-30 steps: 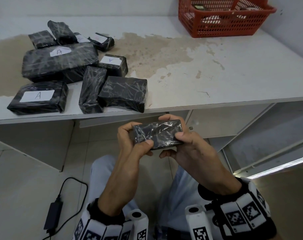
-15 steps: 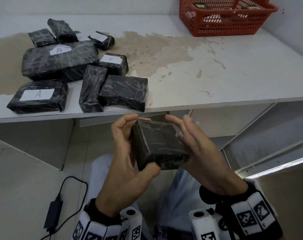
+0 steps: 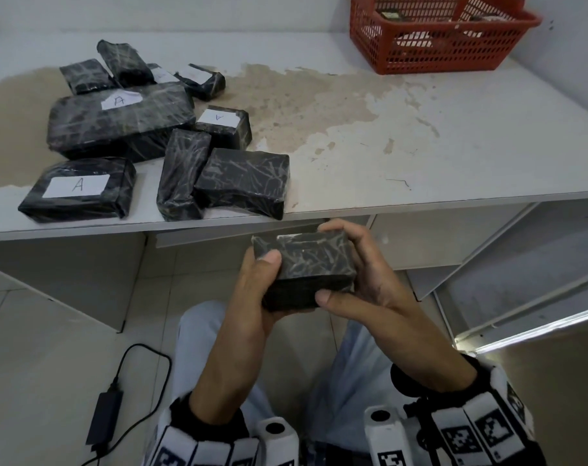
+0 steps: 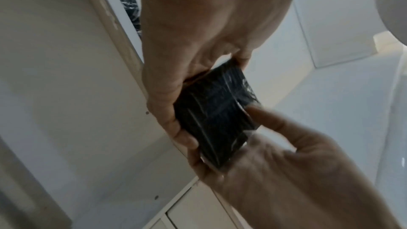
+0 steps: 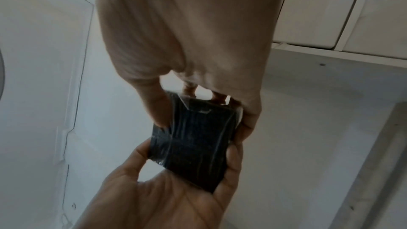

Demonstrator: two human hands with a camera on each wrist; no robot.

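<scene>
A small black parcel [image 3: 306, 267] wrapped in shiny film is held in the air just below the table's front edge, over my lap. My left hand [image 3: 265, 280] grips its left end, thumb on top and fingers underneath. My right hand [image 3: 349, 264] grips its right end, fingers curled over the far edge and thumb on the near side. A strip of white label shows on the parcel's far top edge. In the left wrist view the parcel [image 4: 215, 119] sits between both hands, and the right wrist view shows the same parcel [image 5: 193, 142].
Several black wrapped parcels [image 3: 242, 181] lie on the left of the stained white table [image 3: 420, 146], some with white "A" labels. A red basket [image 3: 433, 35] stands at the back right. A power adapter [image 3: 104, 418] with cable lies on the floor. An open cabinet [image 3: 504, 264] is on the right.
Both hands have turned the parcel over, from lying flat to on edge to a broad face up, and have lifted it closer to the table edge.
</scene>
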